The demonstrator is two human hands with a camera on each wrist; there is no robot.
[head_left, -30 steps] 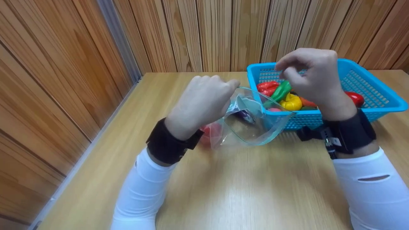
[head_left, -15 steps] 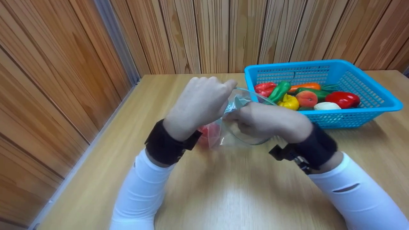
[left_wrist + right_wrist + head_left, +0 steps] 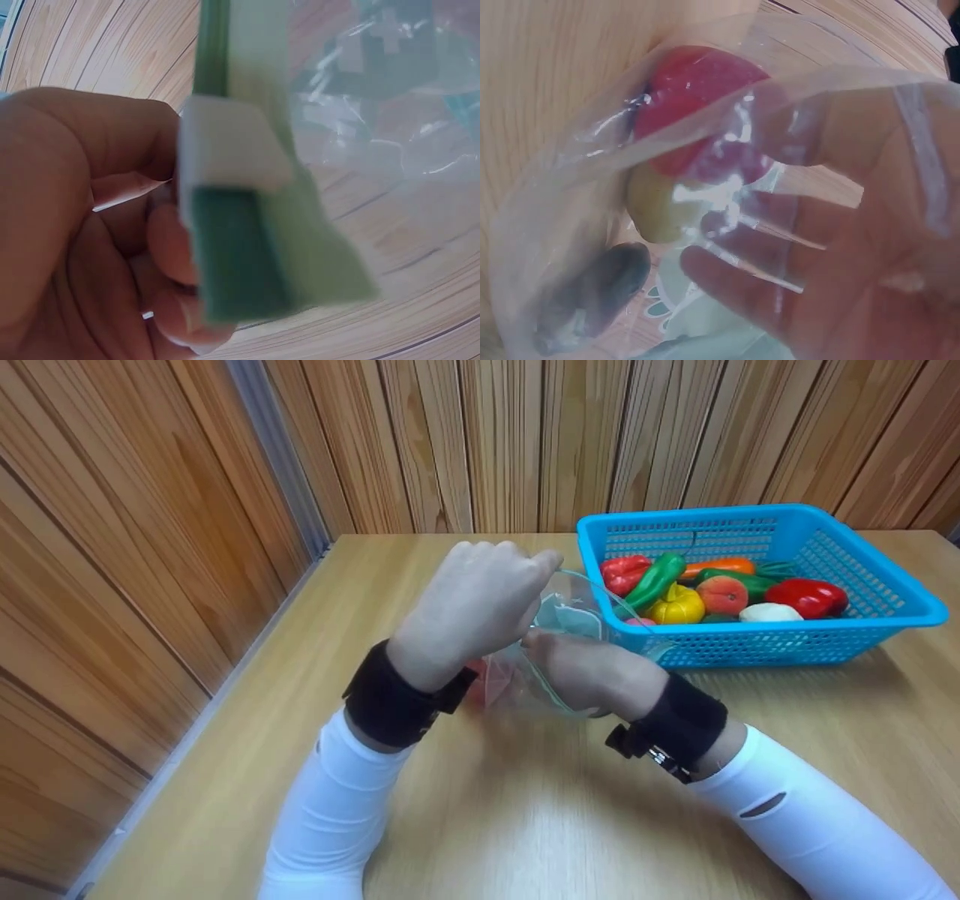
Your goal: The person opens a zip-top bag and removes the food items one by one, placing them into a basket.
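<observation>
Right hand point(image 3: 589, 671) dropped from above the basket point(image 3: 885, 622) to the bag point(image 3: 555, 660), now reaching into its mouth, just beside the left grip.

A blue basket point(image 3: 885, 622) of toy vegetables sits on the wooden table point(image 3: 525, 825).

Clear bag point(image 3: 559, 660) with green zip strip point(image 3: 214, 52), red fruit point(image 3: 697, 105) inside; blue basket point(image 3: 892, 585); pale wood table point(image 3: 525, 810)

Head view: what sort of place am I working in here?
Probably a staged tabletop work corner, not a real kitchen: a bare wooden table, wood-panelled walls, and a blue basket of toy-like vegetables beside a clear bag.
</observation>
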